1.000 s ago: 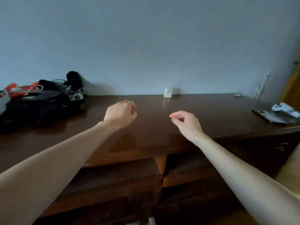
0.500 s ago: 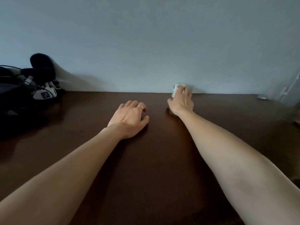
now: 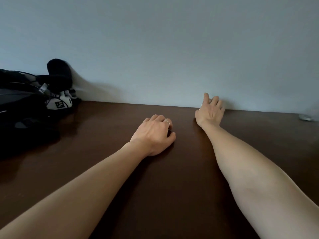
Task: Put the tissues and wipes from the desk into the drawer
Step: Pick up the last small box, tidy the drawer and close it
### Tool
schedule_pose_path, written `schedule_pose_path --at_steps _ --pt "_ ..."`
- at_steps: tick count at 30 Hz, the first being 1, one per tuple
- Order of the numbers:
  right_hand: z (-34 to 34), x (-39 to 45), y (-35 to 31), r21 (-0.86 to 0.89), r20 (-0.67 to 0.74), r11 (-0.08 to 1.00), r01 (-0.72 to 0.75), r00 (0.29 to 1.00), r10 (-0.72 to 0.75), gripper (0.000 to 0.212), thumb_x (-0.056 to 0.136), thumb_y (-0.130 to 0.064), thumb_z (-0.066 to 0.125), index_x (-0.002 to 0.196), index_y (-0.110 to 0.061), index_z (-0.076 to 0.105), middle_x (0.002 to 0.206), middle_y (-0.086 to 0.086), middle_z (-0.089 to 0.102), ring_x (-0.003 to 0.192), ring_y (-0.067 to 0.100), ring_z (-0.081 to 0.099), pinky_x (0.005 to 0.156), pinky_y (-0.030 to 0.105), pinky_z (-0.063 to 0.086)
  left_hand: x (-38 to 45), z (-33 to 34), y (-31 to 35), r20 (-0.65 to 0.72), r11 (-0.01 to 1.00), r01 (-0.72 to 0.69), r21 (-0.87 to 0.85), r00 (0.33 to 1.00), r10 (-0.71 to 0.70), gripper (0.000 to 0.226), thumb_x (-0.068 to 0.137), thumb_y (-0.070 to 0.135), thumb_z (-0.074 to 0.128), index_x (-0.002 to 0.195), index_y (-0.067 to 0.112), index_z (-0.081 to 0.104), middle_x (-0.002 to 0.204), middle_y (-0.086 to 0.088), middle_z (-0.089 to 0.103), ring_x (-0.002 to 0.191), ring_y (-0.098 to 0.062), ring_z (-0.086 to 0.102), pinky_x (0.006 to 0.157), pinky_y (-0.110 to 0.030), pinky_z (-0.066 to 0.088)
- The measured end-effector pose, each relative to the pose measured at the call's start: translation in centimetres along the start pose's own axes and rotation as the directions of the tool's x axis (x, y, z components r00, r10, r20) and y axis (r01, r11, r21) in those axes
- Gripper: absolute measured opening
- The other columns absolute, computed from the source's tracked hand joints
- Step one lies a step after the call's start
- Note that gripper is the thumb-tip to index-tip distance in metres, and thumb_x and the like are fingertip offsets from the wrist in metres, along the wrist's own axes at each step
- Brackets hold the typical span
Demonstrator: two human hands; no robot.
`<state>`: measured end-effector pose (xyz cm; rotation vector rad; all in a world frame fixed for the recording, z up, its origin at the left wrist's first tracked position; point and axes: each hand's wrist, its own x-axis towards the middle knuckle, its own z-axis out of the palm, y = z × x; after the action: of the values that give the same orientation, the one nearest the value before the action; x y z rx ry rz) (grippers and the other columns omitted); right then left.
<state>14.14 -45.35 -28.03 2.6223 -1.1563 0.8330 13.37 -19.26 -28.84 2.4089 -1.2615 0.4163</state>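
My right hand (image 3: 209,111) reaches to the back of the dark wooden desk (image 3: 107,128), against the wall. Its fingers wrap over the small pale tissue pack (image 3: 201,104), of which only thin white slivers show between the fingers. My left hand (image 3: 154,135) rests palm down on the desk nearer to me, fingers loosely curled, a ring on one finger, holding nothing. The drawer is out of view.
A pile of black gear with cables, a fuzzy black microphone cover (image 3: 59,73) and a white tagged device (image 3: 60,103) fills the desk's back left. A small shiny object (image 3: 306,117) lies at the far right by the wall.
I leaned in over the desk, so the drawers dropped out of view. My right hand reached the tissue pack at the wall and now covers it. My left hand settled on the desk and curled its fingers.
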Motion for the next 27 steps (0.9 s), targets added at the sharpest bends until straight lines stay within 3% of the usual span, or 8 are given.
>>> schedule_pose_path --at_steps 5,8,11,15,18,20,24,27 --pt "-0.2 -0.2 0.1 -0.016 -0.012 0.998 -0.064 0.998 0.063 0.042 0.091 -0.02 0.066 0.129 -0.009 0.052 0.136 0.017 0.039 0.124 0.037 0.038 0.098 0.046 0.04 -0.2 -0.1 0.1 -0.01 1.0 0.016 -0.005 1.0 -0.016 0.033 0.097 0.045 0.045 0.113 0.022 0.062 0.116 0.001 0.059 0.117 -0.02 0.049 0.1 -0.034 0.038" --pt "-0.1 -0.1 0.4 0.169 0.09 0.977 -0.128 0.989 0.114 0.045 0.096 -0.018 0.066 0.132 -0.005 0.043 0.142 0.02 0.043 0.128 0.041 0.046 0.089 0.048 0.047 0.0 -0.2 0.1 -0.012 0.999 0.028 -0.016 1.0 -0.028 0.032 0.096 0.044 0.046 0.111 0.02 0.063 0.114 -0.001 0.06 0.115 -0.021 0.049 0.098 -0.034 0.039" --pt "-0.6 -0.9 1.1 0.268 0.147 0.959 -0.09 0.988 0.051 0.041 0.098 -0.026 0.064 0.124 -0.007 0.038 0.12 0.02 0.064 0.108 0.043 0.063 0.072 0.042 0.043 0.0 -0.3 0.1 -0.071 0.999 0.033 -0.014 0.997 -0.034 0.035 0.095 0.044 0.046 0.111 0.018 0.063 0.112 -0.002 0.062 0.113 -0.022 0.052 0.097 -0.036 0.04" --pt "-3.3 -4.6 2.1 0.282 0.229 0.959 0.01 0.97 -0.078 0.038 0.098 -0.027 0.06 0.12 -0.012 0.033 0.118 0.019 0.063 0.101 0.041 0.063 0.071 0.04 0.041 -0.2 -0.6 0.5 -0.046 0.999 0.042 -0.008 0.998 -0.042 0.039 0.093 0.045 0.049 0.118 0.018 0.061 0.117 -0.004 0.062 0.115 -0.024 0.053 0.097 -0.037 0.04" --pt "-6.8 -9.2 2.4 0.359 0.29 0.922 0.144 0.922 -0.257 0.056 0.094 -0.036 0.063 0.139 -0.017 0.034 0.137 0.018 0.053 0.121 0.039 0.054 0.09 0.045 0.046 -1.3 -1.9 1.2 -0.037 0.998 0.059 0.006 0.998 -0.059 0.036 0.094 0.039 0.051 0.123 0.019 0.06 0.124 -0.004 0.061 0.12 -0.024 0.052 0.1 -0.037 0.04" --pt "-9.3 -12.7 2.4 0.325 0.34 0.92 0.22 0.88 -0.33 0.072 0.091 -0.049 0.058 0.153 -0.023 0.031 0.15 0.016 0.043 0.137 0.037 0.04 0.106 0.047 0.039 -3.0 -3.1 1.9 -0.015 0.995 0.093 -0.044 0.995 -0.094 0.037 0.093 0.038 0.054 0.126 0.021 0.059 0.127 -0.004 0.06 0.123 -0.023 0.051 0.101 -0.037 0.04" --pt "-14.3 -19.7 2.9 0.404 0.464 0.894 0.192 0.799 -0.382 0.084 0.085 -0.062 0.045 0.159 -0.028 0.025 0.166 0.007 0.019 0.151 0.034 0.019 0.117 0.047 0.026 -8.7 -5.9 4.0 -0.095 0.953 0.176 -0.247 0.974 -0.205 0.032 0.092 0.035 0.058 0.12 0.023 0.065 0.122 -0.005 0.062 0.119 -0.025 0.055 0.1 -0.039 0.045" --pt "-17.5 -24.5 3.6 0.491 0.436 0.853 0.175 0.798 -0.415 0.08 0.089 -0.055 0.047 0.16 -0.026 0.024 0.169 0.002 0.016 0.154 0.031 0.021 0.119 0.046 0.026 -14.6 -7.7 5.9 -0.08 0.938 0.16 -0.306 0.978 -0.193 0.028 0.092 0.034 0.058 0.118 0.027 0.065 0.118 0.001 0.061 0.111 -0.019 0.06 0.097 -0.036 0.048"
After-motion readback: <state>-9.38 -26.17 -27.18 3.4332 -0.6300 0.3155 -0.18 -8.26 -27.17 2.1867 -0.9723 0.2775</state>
